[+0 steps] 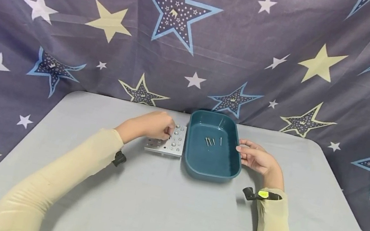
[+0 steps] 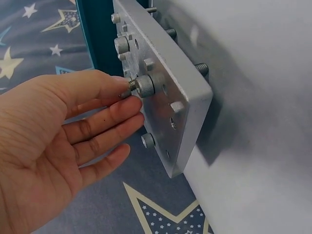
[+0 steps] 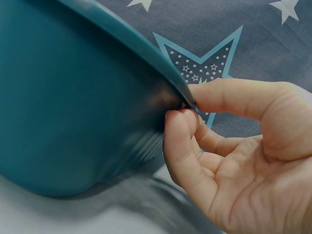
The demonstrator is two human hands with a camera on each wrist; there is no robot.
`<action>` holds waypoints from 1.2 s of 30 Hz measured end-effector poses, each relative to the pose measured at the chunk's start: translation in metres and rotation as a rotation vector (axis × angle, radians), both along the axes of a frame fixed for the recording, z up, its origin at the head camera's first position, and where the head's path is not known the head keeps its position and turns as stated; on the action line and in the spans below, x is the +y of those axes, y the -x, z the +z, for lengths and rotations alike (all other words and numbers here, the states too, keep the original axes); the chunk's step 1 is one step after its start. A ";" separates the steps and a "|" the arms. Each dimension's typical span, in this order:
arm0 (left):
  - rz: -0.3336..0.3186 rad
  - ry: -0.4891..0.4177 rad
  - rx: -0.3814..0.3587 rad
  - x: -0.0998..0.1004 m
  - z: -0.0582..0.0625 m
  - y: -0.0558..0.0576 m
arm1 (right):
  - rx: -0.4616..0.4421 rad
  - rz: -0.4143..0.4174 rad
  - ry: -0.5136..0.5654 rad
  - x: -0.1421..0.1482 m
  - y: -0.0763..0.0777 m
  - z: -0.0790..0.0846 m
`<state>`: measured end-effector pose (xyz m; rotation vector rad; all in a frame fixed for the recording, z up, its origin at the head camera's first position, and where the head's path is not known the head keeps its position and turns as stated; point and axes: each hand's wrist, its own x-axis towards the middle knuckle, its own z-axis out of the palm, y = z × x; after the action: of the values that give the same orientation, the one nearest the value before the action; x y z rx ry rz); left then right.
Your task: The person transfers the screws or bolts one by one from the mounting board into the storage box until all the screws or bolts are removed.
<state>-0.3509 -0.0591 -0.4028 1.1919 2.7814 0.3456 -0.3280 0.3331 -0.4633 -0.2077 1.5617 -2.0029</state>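
My left hand (image 1: 159,124) is over a silver metal plate (image 1: 166,151) and pinches a small screw (image 2: 132,86) between thumb and fingertips. In the left wrist view, the screw is right beside the knurled head of a socket-head bolt (image 2: 145,86) in the plate; I cannot tell whether they touch. Several bolts and holes cover the plate, and threaded ends (image 2: 202,68) stick out of its underside. My right hand (image 1: 257,157) pinches the rim of a teal tray (image 1: 209,175) at its right side, thumb above and fingers beneath. Several loose screws (image 1: 213,141) lie in the tray.
The tray stands immediately right of the plate on a pale grey table (image 1: 169,214). Behind the table hangs a dark curtain (image 1: 184,71) with a star print. Black wrist mounts (image 1: 119,159) are on both forearms.
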 end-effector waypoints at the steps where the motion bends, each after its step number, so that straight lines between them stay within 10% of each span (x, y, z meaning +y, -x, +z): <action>1: 0.002 -0.003 0.001 0.000 0.000 0.000 | -0.001 -0.001 -0.001 0.000 0.000 0.000; 36: 0.025 -0.142 -0.048 0.010 0.048 0.006 | 0.007 -0.003 -0.011 -0.001 0.000 -0.001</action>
<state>-0.3564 -0.0494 -0.3550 1.1613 2.7730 0.5752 -0.3276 0.3326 -0.4640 -0.2090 1.5777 -1.9978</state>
